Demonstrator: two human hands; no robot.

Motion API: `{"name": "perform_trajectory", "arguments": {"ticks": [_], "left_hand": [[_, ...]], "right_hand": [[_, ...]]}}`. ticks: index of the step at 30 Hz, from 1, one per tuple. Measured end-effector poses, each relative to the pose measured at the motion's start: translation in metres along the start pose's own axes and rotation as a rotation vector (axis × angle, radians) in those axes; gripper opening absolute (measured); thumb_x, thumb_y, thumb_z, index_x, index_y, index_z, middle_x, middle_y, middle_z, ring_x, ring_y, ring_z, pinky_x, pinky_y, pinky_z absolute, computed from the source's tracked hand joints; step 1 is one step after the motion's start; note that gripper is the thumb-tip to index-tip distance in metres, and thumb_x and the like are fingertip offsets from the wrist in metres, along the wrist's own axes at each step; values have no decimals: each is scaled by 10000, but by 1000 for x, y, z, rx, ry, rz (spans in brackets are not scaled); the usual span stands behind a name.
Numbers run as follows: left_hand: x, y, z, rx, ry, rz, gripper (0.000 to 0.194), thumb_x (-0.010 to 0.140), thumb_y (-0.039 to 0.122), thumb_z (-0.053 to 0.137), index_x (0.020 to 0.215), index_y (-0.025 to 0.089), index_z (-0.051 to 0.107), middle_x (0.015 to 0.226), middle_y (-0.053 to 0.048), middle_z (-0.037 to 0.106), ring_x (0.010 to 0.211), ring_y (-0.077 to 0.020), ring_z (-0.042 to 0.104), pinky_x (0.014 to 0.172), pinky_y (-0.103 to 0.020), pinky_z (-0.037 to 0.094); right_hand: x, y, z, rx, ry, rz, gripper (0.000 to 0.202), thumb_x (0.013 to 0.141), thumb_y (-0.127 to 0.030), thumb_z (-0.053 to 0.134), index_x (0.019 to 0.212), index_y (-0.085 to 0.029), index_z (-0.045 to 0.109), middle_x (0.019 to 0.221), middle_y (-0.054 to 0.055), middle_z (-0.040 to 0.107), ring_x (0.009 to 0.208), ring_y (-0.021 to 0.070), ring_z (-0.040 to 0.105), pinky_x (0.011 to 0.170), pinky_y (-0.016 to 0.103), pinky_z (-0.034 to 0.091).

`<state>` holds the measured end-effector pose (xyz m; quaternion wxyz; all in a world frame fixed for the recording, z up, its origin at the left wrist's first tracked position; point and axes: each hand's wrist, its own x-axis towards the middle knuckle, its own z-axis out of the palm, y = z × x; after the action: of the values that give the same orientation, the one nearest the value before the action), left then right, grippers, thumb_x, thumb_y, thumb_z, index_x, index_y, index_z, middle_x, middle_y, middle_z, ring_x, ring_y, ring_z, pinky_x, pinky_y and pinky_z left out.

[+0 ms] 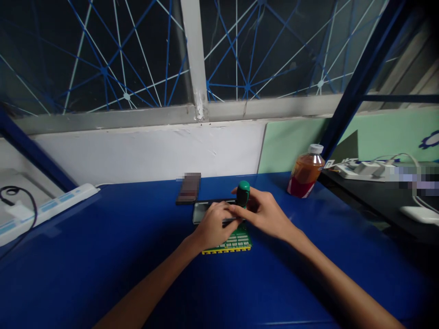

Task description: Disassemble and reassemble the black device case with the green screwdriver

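Note:
My right hand (265, 211) is closed around a screwdriver (243, 194) with a green and black handle, standing nearly upright. Its tip is hidden behind my fingers. Curled in beside it, my left hand (215, 224) has its thumb and fingers close to the screwdriver's lower end; what they grip is hidden. Under my left hand lies a flat panel (200, 213) with a dark frame and a grey face. A green circuit board (239, 239) with rows of pale parts and a yellow notched edge shows on the near side of the panel, partly covered by my left hand.
A dark flat object (188, 189), partly blurred, lies behind the panel on the blue table (137, 274). A drink bottle (306, 172) stands at the back right. On the left is a white power strip (65, 201); another power strip (360, 170) sits on the black table at right.

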<state>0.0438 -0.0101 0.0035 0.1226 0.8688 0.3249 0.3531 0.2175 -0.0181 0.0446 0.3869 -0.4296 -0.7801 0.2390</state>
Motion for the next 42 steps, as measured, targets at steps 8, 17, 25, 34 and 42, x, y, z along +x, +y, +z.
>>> {"name": "perform_trajectory", "arguments": {"ticks": [8, 17, 25, 34, 42], "left_hand": [[0, -2, 4, -13, 49, -36, 127, 826, 225, 597, 771, 204, 709, 804, -13, 705, 800, -188, 627, 736, -343, 466], [-1, -3, 3, -10, 28, -35, 139, 836, 228, 589, 775, 208, 712, 815, -15, 704, 813, -189, 630, 730, -349, 477], [-1, 0, 3, 14, 0, -33, 142, 849, 210, 561, 836, 188, 701, 857, -27, 703, 832, -191, 630, 765, -348, 473], [-1, 0, 3, 14, -7, -18, 130, 854, 190, 566, 855, 207, 694, 877, -18, 701, 890, -201, 617, 770, -345, 436], [-1, -4, 7, 24, 72, -53, 140, 820, 254, 624, 722, 183, 695, 752, -28, 670, 773, -193, 614, 720, -339, 443]], "right_hand": [[1, -2, -1, -14, -1, 0, 387, 825, -489, 572, 1057, -179, 573, 625, -21, 536, 520, 115, 443, 489, 262, 360], [1, -2, -3, -32, 2, -18, 383, 823, -475, 579, 1078, -189, 562, 573, -47, 491, 487, 110, 438, 461, 257, 330], [1, -2, -2, -51, 9, -9, 386, 823, -477, 578, 1071, -181, 582, 596, -32, 534, 501, 111, 456, 476, 260, 339], [2, -2, -3, -62, 31, -5, 381, 824, -493, 563, 1034, -177, 601, 602, -24, 532, 519, 119, 460, 487, 264, 336], [1, 0, -1, -78, 23, 12, 385, 815, -513, 554, 944, -161, 639, 624, 4, 567, 533, 126, 468, 491, 272, 337]]}}
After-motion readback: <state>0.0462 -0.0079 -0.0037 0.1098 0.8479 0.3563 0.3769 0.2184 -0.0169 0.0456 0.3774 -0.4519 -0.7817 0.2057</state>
